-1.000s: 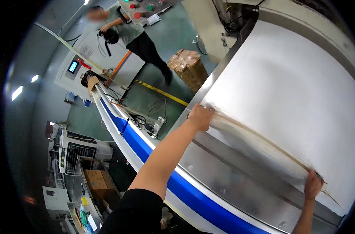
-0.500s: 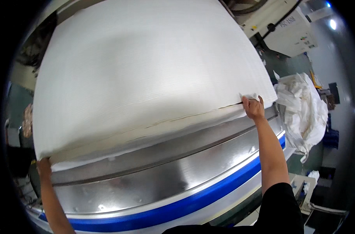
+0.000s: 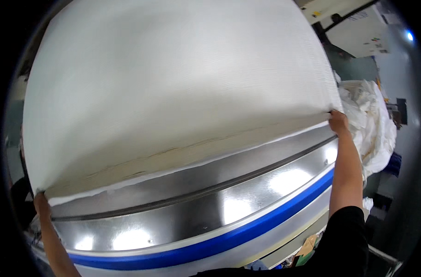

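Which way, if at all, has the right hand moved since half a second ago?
Yes: the right hand has moved rightward, nearer the metal panel's right end.

Bright white shiny spots on the metal panel (image 3: 185, 227) in front of me, soft grey shadows on my white sheet (image 3: 173, 69), small bluish light (image 3: 409, 35) glowing upper right, lines bent, corners black

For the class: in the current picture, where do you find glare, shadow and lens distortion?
Head view: bright white glare patches on the metal panel; head view: soft grey shading on the white sheet, notably along the folded near edge; head view: the blue strip bows in a curve and the picture's corners go black, as with a fisheye lens.
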Motion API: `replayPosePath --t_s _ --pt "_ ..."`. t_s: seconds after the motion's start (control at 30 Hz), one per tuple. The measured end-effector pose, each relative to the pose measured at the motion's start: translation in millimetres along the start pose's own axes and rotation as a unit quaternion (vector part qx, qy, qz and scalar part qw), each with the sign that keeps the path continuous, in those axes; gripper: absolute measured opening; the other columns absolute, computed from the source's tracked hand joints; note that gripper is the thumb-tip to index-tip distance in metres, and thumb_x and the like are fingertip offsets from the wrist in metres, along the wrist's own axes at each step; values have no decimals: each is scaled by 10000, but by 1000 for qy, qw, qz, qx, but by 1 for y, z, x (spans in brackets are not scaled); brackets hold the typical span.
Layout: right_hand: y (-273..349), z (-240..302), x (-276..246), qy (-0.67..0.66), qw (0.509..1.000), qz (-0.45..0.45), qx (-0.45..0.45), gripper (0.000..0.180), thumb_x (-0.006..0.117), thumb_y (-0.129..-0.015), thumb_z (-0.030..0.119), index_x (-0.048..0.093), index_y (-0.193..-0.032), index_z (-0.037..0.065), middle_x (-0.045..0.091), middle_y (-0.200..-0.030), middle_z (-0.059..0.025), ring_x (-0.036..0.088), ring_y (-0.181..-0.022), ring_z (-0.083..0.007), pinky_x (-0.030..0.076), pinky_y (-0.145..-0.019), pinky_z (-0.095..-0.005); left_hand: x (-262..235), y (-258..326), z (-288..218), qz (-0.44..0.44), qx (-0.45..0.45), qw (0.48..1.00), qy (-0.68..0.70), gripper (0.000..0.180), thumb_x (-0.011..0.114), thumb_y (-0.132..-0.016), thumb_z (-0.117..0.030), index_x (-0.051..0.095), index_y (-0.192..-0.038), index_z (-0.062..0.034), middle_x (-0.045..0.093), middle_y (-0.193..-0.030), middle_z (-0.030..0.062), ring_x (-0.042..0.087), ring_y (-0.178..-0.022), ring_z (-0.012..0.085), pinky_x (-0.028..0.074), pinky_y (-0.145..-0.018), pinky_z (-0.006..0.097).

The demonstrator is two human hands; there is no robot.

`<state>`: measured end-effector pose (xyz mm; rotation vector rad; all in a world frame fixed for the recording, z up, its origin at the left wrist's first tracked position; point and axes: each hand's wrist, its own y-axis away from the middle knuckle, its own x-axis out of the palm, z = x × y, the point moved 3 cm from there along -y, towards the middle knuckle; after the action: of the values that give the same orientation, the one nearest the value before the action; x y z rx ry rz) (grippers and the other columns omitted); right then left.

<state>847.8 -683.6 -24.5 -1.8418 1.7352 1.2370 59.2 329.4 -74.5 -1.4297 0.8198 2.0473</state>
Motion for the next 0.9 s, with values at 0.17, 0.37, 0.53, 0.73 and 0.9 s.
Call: replayPosePath --t_s 0.17,0.37,0.53,0.73,0.9 --pt "15 -59 11 83 996 -27 -29 357 526 -880 236 565 -1234 250 645 -1114 -35 603 -1037 -246 501 -838 -387 -35 -4 -79 84 36 975 -204 278 460 -856 -41 621 -1078 -91 622 -1109 101 555 -1066 266 360 -993 399" --pt "32 -62 -61 -79 993 -92 -11 346 550 -793 122 641 -1120 190 666 -983 -128 627 -923 -321 488 -820 -416 -130 45 -67 77 2 974 -211 323 454 -871 -61 611 -1136 -155 623 -1140 66 549 -1100 262 328 -1035 434" --pt "77 -117 -67 -84 993 -46 -67 369 538 -789 111 606 -1152 116 623 -1082 -176 571 -1026 -354 456 -853 -434 -201 67 -79 78 25 989 -125 284 451 -853 -87 644 -1058 -121 653 -1029 124 599 -963 330 445 -871 437" --pt "160 -144 4 -23 993 52 -107 382 558 -770 123 603 -1149 149 642 -1047 -145 584 -997 -350 455 -864 -443 -166 160 -84 281 56 938 -196 315 558 -759 -66 651 -1049 -143 656 -1004 104 607 -981 296 452 -892 439" --pt "228 -99 31 97 966 170 -170 305 538 -786 130 628 -1076 152 647 -1000 -109 603 -947 -285 470 -863 -397 -89 259 -64 436 97 852 -275 331 613 -719 -94 669 -1040 -151 650 -1094 81 599 -1061 255 396 -969 462"
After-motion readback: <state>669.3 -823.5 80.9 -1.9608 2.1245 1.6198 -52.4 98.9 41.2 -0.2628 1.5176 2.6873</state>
